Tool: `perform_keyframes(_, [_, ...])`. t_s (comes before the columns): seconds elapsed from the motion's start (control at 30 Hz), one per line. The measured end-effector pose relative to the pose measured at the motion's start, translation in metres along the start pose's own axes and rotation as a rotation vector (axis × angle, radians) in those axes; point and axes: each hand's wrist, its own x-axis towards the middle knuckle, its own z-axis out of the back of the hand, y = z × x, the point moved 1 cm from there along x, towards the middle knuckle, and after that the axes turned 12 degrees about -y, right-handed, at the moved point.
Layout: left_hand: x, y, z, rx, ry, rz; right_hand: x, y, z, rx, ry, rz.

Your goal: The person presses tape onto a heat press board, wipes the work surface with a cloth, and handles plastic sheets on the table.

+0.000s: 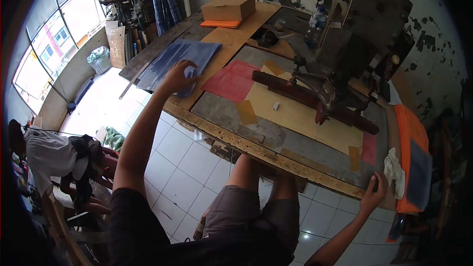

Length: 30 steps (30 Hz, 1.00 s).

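Observation:
My left hand (pixel 180 76) is over a stack of clear bluish plastic sheets (pixel 185 51) at the left of the workbench, its fingers spread and curved. Whether the fingertips touch the top sheet I cannot tell. At the bench's front right edge, my right hand (pixel 374 193) rests with loosely bent fingers and nothing visible in it. A crumpled white cloth (pixel 393 170) lies just beyond it. Between the hands, a press with a dark red bar (pixel 295 93) stands over a yellowish board (pixel 305 118). A pink sheet (pixel 231 80) and brown tape (pixel 246 112) lie on the board's left side.
A cardboard box (pixel 229 7) sits on orange sheets (pixel 220 23) at the back. To the right hang orange sheets (pixel 411 138) with a dark blue piece on top. A plastic bottle (pixel 315 22) stands beside the press column. Another person (pixel 59 160) bends down at the lower left.

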Motion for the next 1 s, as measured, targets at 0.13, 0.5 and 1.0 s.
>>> perform_keyframes(0.13, [-0.044,0.026,-0.001,-0.163,0.017,-0.006,0.001,-0.001,0.002,-0.001,0.003,-0.011])
perform_keyframes(0.5, [-0.058,0.027,-0.010,-0.214,-0.071,0.104,-0.006,-0.003,0.001,0.009,0.057,-0.119])
perform_keyframes(1.0, [-0.057,0.028,-0.006,-0.260,-0.022,0.105,-0.007,-0.003,0.000,0.001,0.047,-0.127])
